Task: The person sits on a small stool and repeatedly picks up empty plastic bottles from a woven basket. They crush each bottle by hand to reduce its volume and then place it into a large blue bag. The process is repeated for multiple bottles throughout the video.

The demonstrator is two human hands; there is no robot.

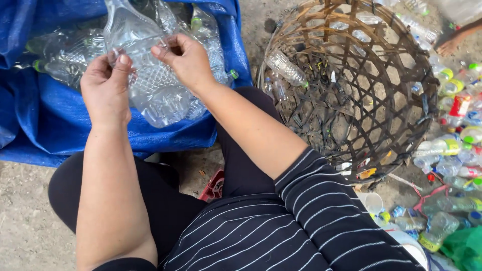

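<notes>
Both my hands hold one large clear plastic bottle (150,85) with a ribbed, diamond-patterned body, up over the blue sack. My left hand (106,83) grips its left side with the thumb pressed on the plastic. My right hand (185,59) pinches the bottle's upper middle with fingers curled. The bottle is crushed and tilted, its neck pointing up and away. Behind it, several clear bottles with green caps (60,57) lie inside the blue sack (45,125).
A big woven bamboo basket (401,75) lies tipped on its side at right, a few clear bottles (287,68) inside. Loose bottles and caps (452,150) litter the ground at right. Another person's hand (448,46) shows at top right. A red object (215,186) sits between my knees.
</notes>
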